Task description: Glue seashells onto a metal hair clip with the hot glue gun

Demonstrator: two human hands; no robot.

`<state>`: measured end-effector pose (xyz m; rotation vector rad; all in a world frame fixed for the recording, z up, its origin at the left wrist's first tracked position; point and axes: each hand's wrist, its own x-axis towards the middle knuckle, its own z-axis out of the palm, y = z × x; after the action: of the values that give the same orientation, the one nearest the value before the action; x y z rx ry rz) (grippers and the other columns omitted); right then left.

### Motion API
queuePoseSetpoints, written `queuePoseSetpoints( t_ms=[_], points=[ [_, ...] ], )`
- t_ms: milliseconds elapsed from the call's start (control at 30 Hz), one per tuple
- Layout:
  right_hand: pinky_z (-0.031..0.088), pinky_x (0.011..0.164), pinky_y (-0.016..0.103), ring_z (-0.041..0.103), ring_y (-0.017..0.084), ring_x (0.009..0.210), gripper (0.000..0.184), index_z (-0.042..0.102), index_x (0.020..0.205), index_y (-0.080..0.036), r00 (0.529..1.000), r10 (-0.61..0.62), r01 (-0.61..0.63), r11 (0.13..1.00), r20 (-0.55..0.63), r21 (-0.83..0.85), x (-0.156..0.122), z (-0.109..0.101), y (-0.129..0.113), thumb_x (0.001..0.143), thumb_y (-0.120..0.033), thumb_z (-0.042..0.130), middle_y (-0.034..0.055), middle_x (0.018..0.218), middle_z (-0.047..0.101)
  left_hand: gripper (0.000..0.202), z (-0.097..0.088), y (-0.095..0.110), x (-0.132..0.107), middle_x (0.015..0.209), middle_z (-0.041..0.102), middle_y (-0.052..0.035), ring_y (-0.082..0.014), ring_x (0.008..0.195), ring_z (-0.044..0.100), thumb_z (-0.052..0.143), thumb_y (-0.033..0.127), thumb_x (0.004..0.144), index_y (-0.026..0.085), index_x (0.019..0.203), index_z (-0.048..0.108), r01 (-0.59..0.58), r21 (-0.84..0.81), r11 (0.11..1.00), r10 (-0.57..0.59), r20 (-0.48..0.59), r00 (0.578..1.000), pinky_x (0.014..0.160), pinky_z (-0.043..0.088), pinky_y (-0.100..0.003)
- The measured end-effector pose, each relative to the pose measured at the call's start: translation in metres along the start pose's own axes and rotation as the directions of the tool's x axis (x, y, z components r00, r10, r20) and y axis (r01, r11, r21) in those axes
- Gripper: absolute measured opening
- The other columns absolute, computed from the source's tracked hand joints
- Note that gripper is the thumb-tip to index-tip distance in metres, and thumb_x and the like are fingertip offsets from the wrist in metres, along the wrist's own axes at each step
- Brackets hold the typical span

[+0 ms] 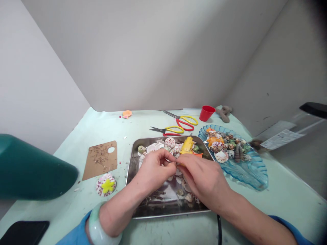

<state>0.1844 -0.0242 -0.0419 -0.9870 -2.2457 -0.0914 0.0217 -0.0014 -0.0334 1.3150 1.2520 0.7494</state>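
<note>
Over a metal tray (145, 213), my left hand (158, 166) and my right hand (200, 175) meet fingertip to fingertip. Both hands are closed in a pinch; whatever sits between the fingers is too small to make out. Beneath and behind them in the tray lie several seashells (155, 146), white and speckled. A yellow glue gun (187, 145) rests at the tray's back right, partly hidden by my right hand. Thin dark twig-like pieces (158, 194) lie in the tray's lower part.
Two pairs of scissors (187, 120) lie behind the tray, near a red cup (206, 113). At right stands a blue shell-shaped dish (258, 175) of shells. Left are a brown board (98, 160), a shell with a yellow flower (106, 185) and a large green object (33, 170). A black cable (219, 229) runs in front.
</note>
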Motion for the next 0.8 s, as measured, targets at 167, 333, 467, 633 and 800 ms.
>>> queuePoseSetpoints(
  t_ms=[167, 333, 467, 633, 800],
  points=[
    [0.046, 0.069, 0.027, 0.062, 0.016, 0.078, 0.015, 0.058, 0.095, -0.014, 0.999, -0.033, 0.034, 0.997, 0.012, -0.068, 0.0, 0.0, -0.001, 0.09, -0.011, 0.044, 0.008, 0.086, 0.068, 0.012, 0.0, 0.005, -0.002, 0.051, 0.055, 0.004, -0.0082, 0.047, 0.048, 0.052, 0.015, 0.059, 0.016, 0.07, 0.056, 0.023, -0.012, 1.0, -0.023, 0.004, 1.0, 0.049, 0.038, -0.02],
    [0.046, 0.068, 0.026, 0.062, 0.016, 0.08, 0.016, 0.057, 0.095, -0.016, 0.998, 0.038, -0.039, 0.999, 0.05, 0.002, 0.0, 0.0, -0.002, 0.089, -0.011, 0.043, 0.0073, 0.087, 0.067, 0.009, 0.001, 0.005, -0.003, 0.049, 0.055, 0.0043, -0.0077, 0.046, 0.049, 0.054, 0.013, 0.062, 0.016, 0.07, 0.053, 0.029, -0.078, 0.996, -0.027, 0.027, 0.999, 0.05, 0.039, -0.019],
    [0.044, 0.063, 0.025, 0.06, 0.014, 0.072, 0.014, 0.055, 0.099, -0.018, 0.989, 0.137, -0.14, 0.989, 0.052, 0.049, -0.001, 0.001, 0.0, 0.089, -0.015, 0.046, 0.0042, 0.085, 0.065, 0.008, 0.001, 0.005, -0.003, 0.049, 0.056, 0.0047, -0.0081, 0.048, 0.052, 0.056, 0.015, 0.066, 0.017, 0.071, 0.051, 0.026, -0.145, 0.989, -0.019, 0.053, 0.998, 0.052, 0.042, -0.02],
    [0.043, 0.06, 0.025, 0.059, 0.013, 0.065, 0.013, 0.054, 0.1, -0.019, 0.974, 0.225, -0.226, 0.972, 0.029, 0.067, -0.002, 0.001, 0.0, 0.087, -0.018, 0.05, 0.0024, 0.084, 0.065, 0.007, 0.001, 0.011, -0.004, 0.049, 0.056, 0.0049, -0.0071, 0.048, 0.052, 0.057, 0.017, 0.07, 0.017, 0.073, 0.051, 0.04, -0.171, 0.984, -0.033, 0.047, 0.998, 0.052, 0.042, -0.019],
    [0.042, 0.057, 0.025, 0.059, 0.014, 0.065, 0.011, 0.055, 0.097, -0.019, 0.966, 0.256, -0.257, 0.964, 0.022, 0.07, -0.002, 0.001, 0.0, 0.088, -0.021, 0.05, 0.0033, 0.083, 0.065, 0.009, 0.0, 0.012, -0.005, 0.049, 0.056, 0.0047, -0.0066, 0.047, 0.051, 0.058, 0.021, 0.073, 0.016, 0.074, 0.051, 0.027, -0.18, 0.983, -0.019, 0.05, 0.999, 0.051, 0.042, -0.018]
  ],
)
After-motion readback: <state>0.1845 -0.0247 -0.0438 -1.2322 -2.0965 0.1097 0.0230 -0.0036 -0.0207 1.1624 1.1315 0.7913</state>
